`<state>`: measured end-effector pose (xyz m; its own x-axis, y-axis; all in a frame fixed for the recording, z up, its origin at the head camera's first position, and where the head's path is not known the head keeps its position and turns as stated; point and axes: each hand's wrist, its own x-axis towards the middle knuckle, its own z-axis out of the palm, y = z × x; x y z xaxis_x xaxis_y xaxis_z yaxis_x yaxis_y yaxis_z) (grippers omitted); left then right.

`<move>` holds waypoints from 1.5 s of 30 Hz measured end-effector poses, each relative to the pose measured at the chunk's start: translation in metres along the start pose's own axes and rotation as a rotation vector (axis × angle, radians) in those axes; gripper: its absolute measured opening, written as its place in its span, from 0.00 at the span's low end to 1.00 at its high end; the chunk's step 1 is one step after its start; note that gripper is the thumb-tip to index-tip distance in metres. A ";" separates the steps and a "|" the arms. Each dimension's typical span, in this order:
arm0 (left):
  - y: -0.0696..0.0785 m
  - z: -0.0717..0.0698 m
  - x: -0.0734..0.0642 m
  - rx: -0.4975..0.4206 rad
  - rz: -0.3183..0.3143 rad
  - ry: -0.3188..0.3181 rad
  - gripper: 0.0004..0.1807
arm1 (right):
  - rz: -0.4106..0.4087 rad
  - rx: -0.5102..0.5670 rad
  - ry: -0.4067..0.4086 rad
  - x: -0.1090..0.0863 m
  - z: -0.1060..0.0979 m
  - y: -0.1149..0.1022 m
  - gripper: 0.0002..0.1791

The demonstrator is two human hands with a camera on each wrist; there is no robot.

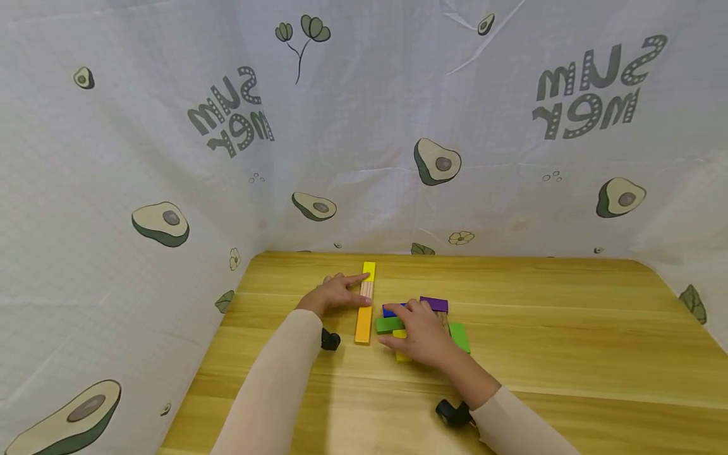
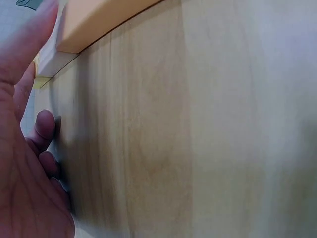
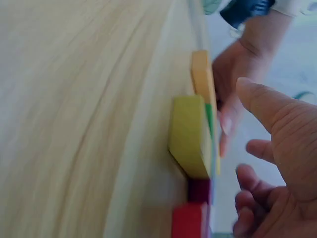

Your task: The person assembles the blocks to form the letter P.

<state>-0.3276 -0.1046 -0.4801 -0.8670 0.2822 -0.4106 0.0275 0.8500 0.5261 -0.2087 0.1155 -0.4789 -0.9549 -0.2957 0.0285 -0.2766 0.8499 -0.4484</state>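
Pale cloth forms the left sleeve (image 1: 273, 385), and ahead of its cuff the left hand (image 1: 335, 294) reaches out, thumb and index finger straight and set apart, touching a row of three blocks rather than clasping it. At the index fingertip lies the yellow block (image 1: 370, 268); between the two tips is the plain block (image 1: 366, 291); from the thumb back towards the person runs the orange block (image 1: 363, 327), all three end to end. Just to the right of those tips, a pile lies about the right hand (image 1: 423, 332), whose thumb and fingers are spread wide and seem to hold nothing, though the hand hides part of the pile. By its fingertips are the blue block (image 1: 388, 313) and the green block (image 1: 389, 325), with the lower yellow block (image 1: 402, 357) below its thumb. Beyond its knuckles sits the purple block (image 1: 434, 304) (the right wrist view adds a blurred red block (image 3: 187, 221)), and right of the palm, the light green block (image 1: 459, 338).
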 end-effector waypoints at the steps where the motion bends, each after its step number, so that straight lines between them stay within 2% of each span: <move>1: -0.001 0.000 0.000 -0.004 -0.003 -0.008 0.44 | 0.007 0.028 -0.007 -0.003 -0.003 0.002 0.35; 6: -0.004 -0.002 0.001 -0.017 0.001 -0.042 0.52 | -0.005 0.129 -0.087 -0.016 -0.011 0.010 0.27; 9: -0.006 -0.003 0.002 -0.015 0.006 -0.048 0.53 | -0.007 0.143 -0.140 -0.024 -0.012 0.013 0.29; 12: -0.005 -0.003 0.002 -0.004 0.015 -0.043 0.52 | 0.041 0.167 -0.174 -0.030 -0.013 0.013 0.35; 18: -0.005 -0.001 0.004 0.003 0.020 -0.031 0.50 | 0.134 0.108 -0.182 -0.032 -0.009 0.009 0.38; 27: -0.005 -0.004 0.006 0.014 -0.004 -0.061 0.51 | 0.182 0.076 -0.170 -0.031 -0.006 0.011 0.38; 38: 0.001 -0.007 0.009 0.006 -0.032 -0.084 0.51 | 0.128 0.031 -0.207 -0.031 -0.004 0.012 0.42; 45: 0.003 -0.008 0.008 0.013 -0.020 -0.088 0.51 | 0.116 0.107 -0.215 -0.033 0.000 0.013 0.40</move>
<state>-0.3386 -0.1030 -0.4760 -0.8202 0.3028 -0.4853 0.0178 0.8615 0.5075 -0.1811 0.1364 -0.4854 -0.9315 -0.2941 -0.2139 -0.1422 0.8360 -0.5300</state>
